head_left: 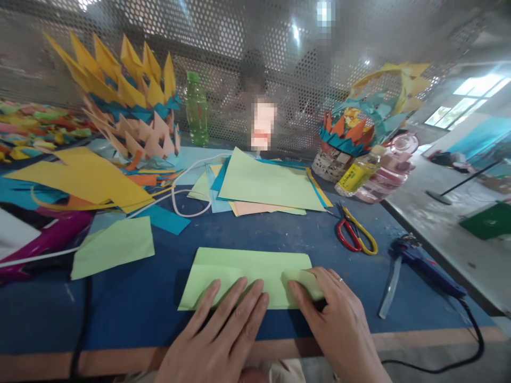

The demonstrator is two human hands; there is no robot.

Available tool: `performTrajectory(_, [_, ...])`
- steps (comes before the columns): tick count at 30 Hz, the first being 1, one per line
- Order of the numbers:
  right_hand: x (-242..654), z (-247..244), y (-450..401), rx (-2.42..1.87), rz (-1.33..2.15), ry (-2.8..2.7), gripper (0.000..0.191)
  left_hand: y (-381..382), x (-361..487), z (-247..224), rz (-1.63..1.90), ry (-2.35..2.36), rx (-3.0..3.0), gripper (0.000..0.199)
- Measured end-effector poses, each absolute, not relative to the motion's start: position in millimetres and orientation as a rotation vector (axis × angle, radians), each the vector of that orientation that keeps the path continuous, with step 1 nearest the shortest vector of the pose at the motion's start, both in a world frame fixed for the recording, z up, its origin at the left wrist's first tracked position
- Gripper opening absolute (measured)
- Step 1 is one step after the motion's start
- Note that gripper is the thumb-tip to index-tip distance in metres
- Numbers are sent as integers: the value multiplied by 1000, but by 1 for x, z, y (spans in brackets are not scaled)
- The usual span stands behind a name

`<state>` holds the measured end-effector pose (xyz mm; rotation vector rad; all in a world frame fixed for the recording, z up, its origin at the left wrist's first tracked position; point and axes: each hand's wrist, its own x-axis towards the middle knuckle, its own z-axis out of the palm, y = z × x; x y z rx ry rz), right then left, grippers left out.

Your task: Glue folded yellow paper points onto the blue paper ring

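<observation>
A pale green paper strip [239,266] lies flat on the blue tabletop near the front edge. My left hand [227,319] rests on its lower part, fingers spread and extended, gripping nothing. At the strip's right end, my right hand [333,308] pinches a curled part of the paper between thumb and fingers. That end bends up and over, and part of it is hidden by my fingers.
Stacked coloured sheets [271,183] lie behind the strip. Scissors [355,231] and a blue glue gun [429,266] are on the right, bottles [361,170] behind. At left are a green scrap [115,247], a purple tool [48,239], a white cable and a spiky paper craft [136,111].
</observation>
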<state>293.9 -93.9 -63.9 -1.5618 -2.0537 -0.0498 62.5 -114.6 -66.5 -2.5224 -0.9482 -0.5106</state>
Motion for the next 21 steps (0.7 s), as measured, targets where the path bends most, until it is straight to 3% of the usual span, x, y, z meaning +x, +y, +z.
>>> performTrajectory(9, [296, -60, -94, -1561, 102, -2015, 38, -112, 59, -75, -512, -923, -2543, 64])
performTrajectory(21, [294, -50, -90, -1612, 440, -1929, 35, -111, 56, -84, -515, -868, -2538, 64])
